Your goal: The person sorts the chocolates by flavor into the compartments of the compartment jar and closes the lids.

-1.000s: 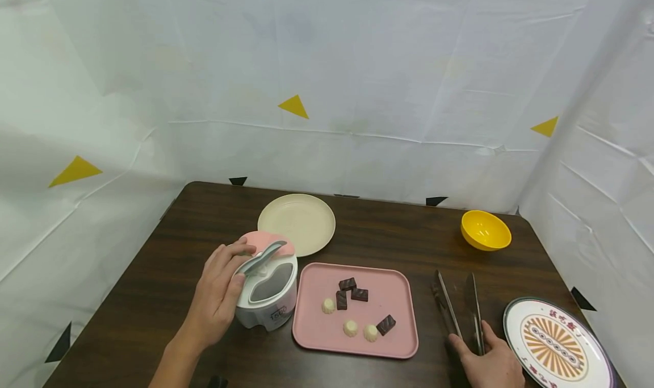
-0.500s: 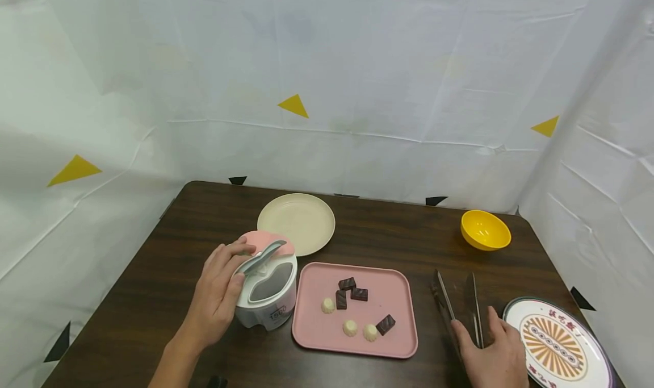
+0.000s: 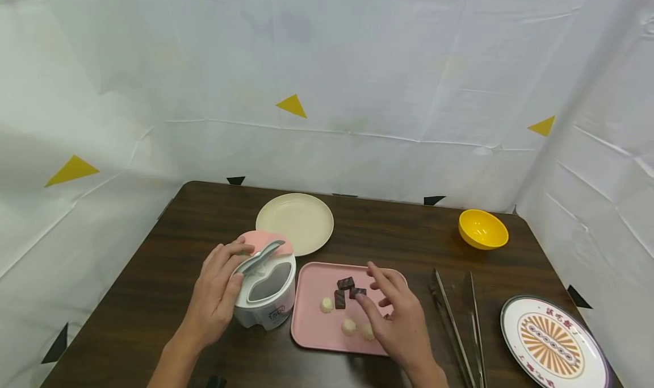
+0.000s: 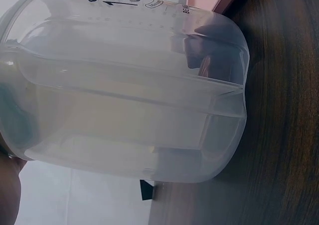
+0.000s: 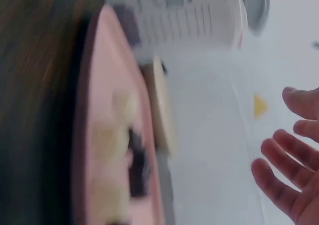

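My left hand [image 3: 214, 297] grips the top of a squat plastic jar [image 3: 271, 315], with fingers over the pink lid section and thumb at the near side by the grey handle. The jar's translucent body [image 4: 124, 105] fills the left wrist view. My right hand [image 3: 403, 322] hovers over the right half of a pink tray [image 3: 313, 331], fingers spread and holding nothing. Several dark chocolates [image 3: 340, 299] and cream-coloured round sweets [image 3: 349, 326] lie on that tray; my right hand partly hides some of them. Metal tongs [image 3: 454, 326] lie spread on the table, right of the tray.
Behind the jar sits a cream plate [image 3: 301, 217]. A yellow bowl [image 3: 482, 229] stands at the back right, and a patterned white plate [image 3: 554, 342] lies at the front right. White sheeting surrounds the dark wooden table [image 3: 388, 234].
My right hand has let go of the tongs and moved left, from beside the patterned plate to above the pink tray. My left hand has stayed on the jar.
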Tool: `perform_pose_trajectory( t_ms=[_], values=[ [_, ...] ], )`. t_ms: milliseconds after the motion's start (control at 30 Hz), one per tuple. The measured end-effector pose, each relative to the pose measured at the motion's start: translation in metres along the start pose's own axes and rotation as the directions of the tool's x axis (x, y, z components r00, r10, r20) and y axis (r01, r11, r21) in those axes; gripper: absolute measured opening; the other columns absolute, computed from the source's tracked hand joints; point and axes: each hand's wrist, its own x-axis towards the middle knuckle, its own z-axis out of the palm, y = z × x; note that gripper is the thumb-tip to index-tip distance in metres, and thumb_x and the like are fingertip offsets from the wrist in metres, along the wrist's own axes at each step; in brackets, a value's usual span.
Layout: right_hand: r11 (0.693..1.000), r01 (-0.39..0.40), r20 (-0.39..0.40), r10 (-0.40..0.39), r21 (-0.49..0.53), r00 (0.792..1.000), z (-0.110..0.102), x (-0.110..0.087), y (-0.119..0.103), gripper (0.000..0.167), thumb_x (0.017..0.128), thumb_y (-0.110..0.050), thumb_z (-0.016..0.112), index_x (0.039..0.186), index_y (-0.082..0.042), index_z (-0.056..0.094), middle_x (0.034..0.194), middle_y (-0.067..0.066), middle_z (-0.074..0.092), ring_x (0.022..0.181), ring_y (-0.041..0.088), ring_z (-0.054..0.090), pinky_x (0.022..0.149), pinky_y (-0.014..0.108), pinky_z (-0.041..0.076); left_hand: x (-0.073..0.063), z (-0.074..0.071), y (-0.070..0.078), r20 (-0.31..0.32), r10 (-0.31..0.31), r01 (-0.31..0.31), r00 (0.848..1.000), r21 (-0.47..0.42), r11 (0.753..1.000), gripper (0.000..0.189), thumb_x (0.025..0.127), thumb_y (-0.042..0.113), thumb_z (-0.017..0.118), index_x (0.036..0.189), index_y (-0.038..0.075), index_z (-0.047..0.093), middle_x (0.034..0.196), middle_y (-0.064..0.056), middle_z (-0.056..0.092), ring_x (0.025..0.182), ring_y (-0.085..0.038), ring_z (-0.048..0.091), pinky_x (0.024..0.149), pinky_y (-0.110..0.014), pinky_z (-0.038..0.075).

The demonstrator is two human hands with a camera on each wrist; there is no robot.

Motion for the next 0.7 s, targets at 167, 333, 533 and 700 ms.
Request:
perform_pose_trajectory(
  t_ms=[167, 333, 533, 700],
  values=[
    [0.981, 0.088, 0.115, -0.109, 0.174, 0.987, 0.026, 0.026, -0.024, 0.055, 0.088, -0.012, 0.072, 0.140, -0.013, 0.055, 0.126, -0.003, 0.059, 0.092, 0.009, 0.062, 0.065, 0.028, 0.054, 0.000, -0.001, 0.000, 0.001, 0.000, 0.000, 1.000, 0.000, 1.000, 0.030, 0.095, 0.010, 0.043, 0.114, 0.011, 0.066, 0.130, -0.008, 0.057, 0.133, -0.035, 0.043, 0.112, -0.058, 0.016],
    [0.952, 0.088, 0.215, -0.156, 0.293, 0.964, 0.045, 0.048, -0.042, 0.051, 0.093, -0.012, 0.067, 0.142, -0.015, 0.052, 0.134, -0.004, 0.055, 0.104, 0.012, 0.061, 0.071, 0.028, 0.055, 0.000, 0.000, 0.000, 0.005, 0.005, -0.005, 1.000, 0.001, 1.000, 0.030, 0.096, 0.011, 0.043, 0.115, 0.011, 0.066, 0.130, -0.009, 0.057, 0.133, -0.035, 0.042, 0.112, -0.059, 0.016],
    [0.937, 0.129, 0.278, -0.225, 0.326, 0.934, 0.065, 0.066, -0.053, 0.055, 0.094, -0.008, 0.064, 0.146, -0.011, 0.047, 0.146, 0.001, 0.047, 0.107, 0.017, 0.062, 0.082, 0.030, 0.054, 0.000, -0.001, 0.000, 0.005, 0.005, -0.005, 1.000, -0.001, 1.000, 0.030, 0.096, 0.011, 0.043, 0.115, 0.012, 0.066, 0.130, -0.008, 0.057, 0.133, -0.035, 0.043, 0.112, -0.059, 0.016],
    [0.949, 0.176, 0.321, -0.258, 0.262, 0.911, 0.074, 0.073, -0.053, 0.060, 0.094, -0.009, 0.064, 0.149, -0.013, 0.042, 0.150, -0.003, 0.041, 0.106, 0.013, 0.059, 0.081, 0.031, 0.053, 0.000, -0.001, 0.000, 0.006, 0.009, -0.009, 1.000, 0.004, 1.000, 0.029, 0.096, 0.011, 0.043, 0.115, 0.011, 0.065, 0.130, -0.008, 0.057, 0.132, -0.034, 0.044, 0.112, -0.058, 0.016]
  ],
)
